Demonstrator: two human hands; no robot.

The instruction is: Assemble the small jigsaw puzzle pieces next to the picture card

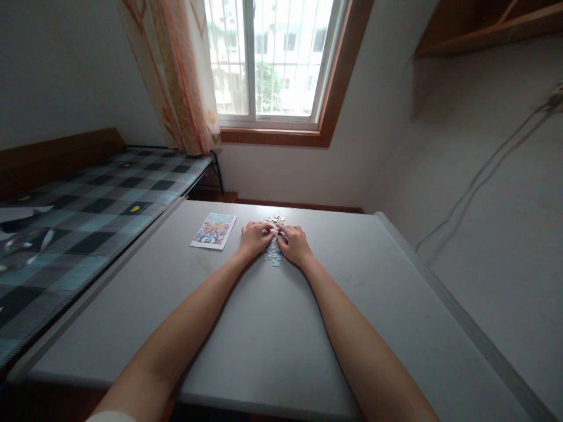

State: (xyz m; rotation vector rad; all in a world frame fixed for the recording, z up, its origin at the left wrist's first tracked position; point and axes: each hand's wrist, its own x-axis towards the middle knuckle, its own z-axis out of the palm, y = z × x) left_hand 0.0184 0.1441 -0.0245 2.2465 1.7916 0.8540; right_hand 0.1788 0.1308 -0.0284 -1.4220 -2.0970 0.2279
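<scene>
Small jigsaw pieces (273, 255) lie in a heap on the pale grey table (264, 340), partly covered by both hands. My left hand (255, 237) rests at the heap's left side, its fingers curled inward over the pieces. From the right, my right hand (294, 241) reaches in with bent fingers, its fingertips close to those of the left. Whatever the fingertips hold is too small to make out. A colourful printed picture card (214, 231) lies flat to the left of my left hand.
Left of the table stands a bed (145, 176) with a checked cover and a clear plastic item (26, 246) on it. Beyond the table are a curtain (180, 76) and a barred window (272, 64). A cable (475, 179) hangs along the right wall.
</scene>
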